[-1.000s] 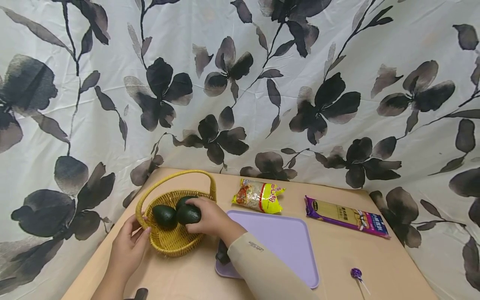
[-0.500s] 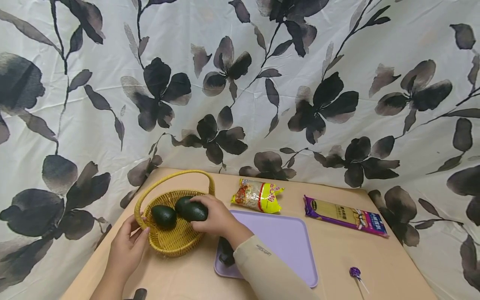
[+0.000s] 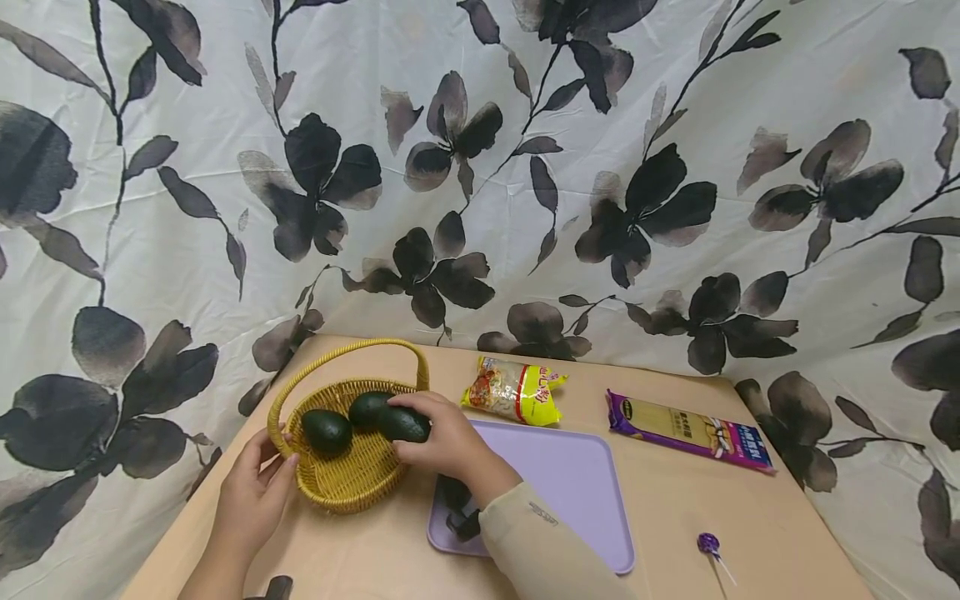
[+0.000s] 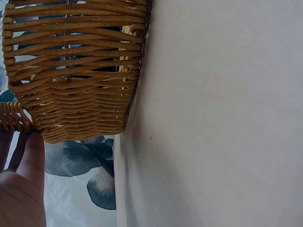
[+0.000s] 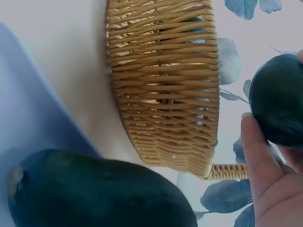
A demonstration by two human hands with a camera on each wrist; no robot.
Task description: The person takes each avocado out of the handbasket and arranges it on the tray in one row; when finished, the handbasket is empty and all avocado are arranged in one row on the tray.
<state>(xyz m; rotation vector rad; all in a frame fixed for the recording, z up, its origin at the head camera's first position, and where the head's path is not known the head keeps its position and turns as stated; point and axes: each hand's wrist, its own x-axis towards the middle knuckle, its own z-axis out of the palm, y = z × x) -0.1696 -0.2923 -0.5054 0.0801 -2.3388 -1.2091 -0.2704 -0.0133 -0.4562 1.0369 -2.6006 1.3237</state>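
My left hand (image 3: 251, 504) grips the yellow wicker basket (image 3: 348, 490) where its handle (image 3: 276, 408) meets the left rim. In the left wrist view, fingers (image 4: 32, 156) meet the handle's base. With my right hand (image 3: 453, 446) I hold a dark green avocado (image 3: 407, 425) over the basket's right rim. The right wrist view shows this avocado (image 5: 279, 101) beyond the basket's upper edge, fingertips against its skin. Two more avocados, one at left (image 3: 327, 432) and one at the back (image 3: 366, 410), sit inside the basket. Another avocado (image 5: 94, 194) lies on the purple tray, mostly hidden by my right arm in the head view.
The purple tray (image 3: 570, 483) lies right of the basket. Behind it is a yellow food packet (image 3: 516, 392). A long purple packet (image 3: 690, 431) lies at the back right, with a purple lollipop (image 3: 708, 546) nearer me. A floral cloth (image 3: 525, 233) hangs behind the table.
My right hand has moved right with its avocado, from over the basket's middle to its right rim. More of the back avocado shows. My left hand has stayed at the handle.
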